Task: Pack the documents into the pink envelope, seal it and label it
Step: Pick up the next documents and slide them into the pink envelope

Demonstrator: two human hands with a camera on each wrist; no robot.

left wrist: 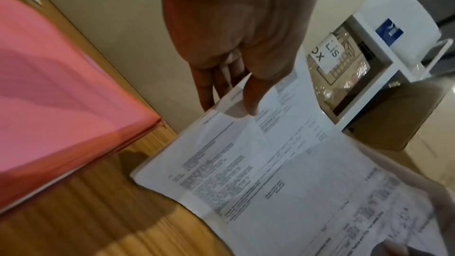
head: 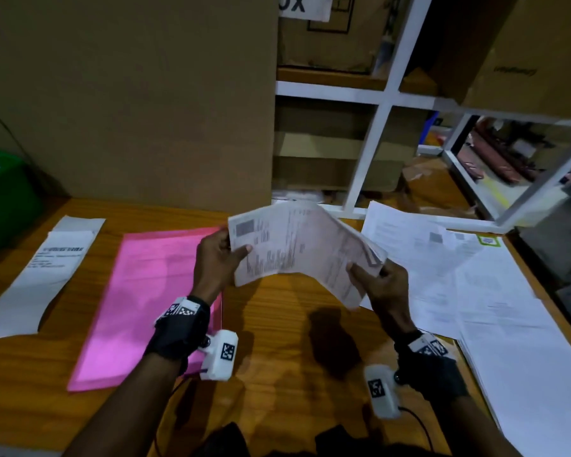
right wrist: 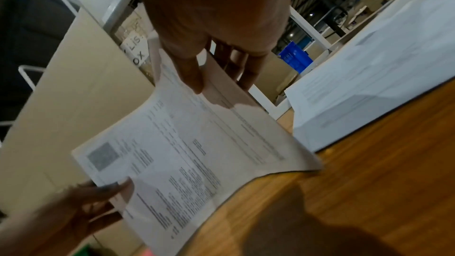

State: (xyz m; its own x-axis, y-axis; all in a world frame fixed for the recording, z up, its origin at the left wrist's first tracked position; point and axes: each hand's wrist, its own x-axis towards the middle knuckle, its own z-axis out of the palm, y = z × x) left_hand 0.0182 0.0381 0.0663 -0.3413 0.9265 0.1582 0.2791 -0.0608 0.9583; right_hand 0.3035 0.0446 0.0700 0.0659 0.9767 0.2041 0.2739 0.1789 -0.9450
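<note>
I hold a small stack of printed documents (head: pixel 297 249) in the air above the wooden table (head: pixel 277 341), bowed upward in the middle. My left hand (head: pixel 223 250) pinches its left edge, thumb on top. At the opposite edge my right hand (head: pixel 373 278) pinches the stack the same way. Both wrist views show the documents (left wrist: pixel 283 172) (right wrist: pixel 192 153) with a thumb on the top sheet and fingers beneath. The pink envelope (head: pixel 145 298) (left wrist: pixel 54 104) lies flat on the table, left of the stack and partly under my left wrist.
A white label strip (head: pixel 43 272) with printed text lies at the table's left. More loose white sheets (head: pixel 495 291) spread over the right side. A tall cardboard box (head: pixel 129 94) stands behind the table, a green bin (head: pixel 4 196) at far left, white shelving (head: pixel 376 127) behind.
</note>
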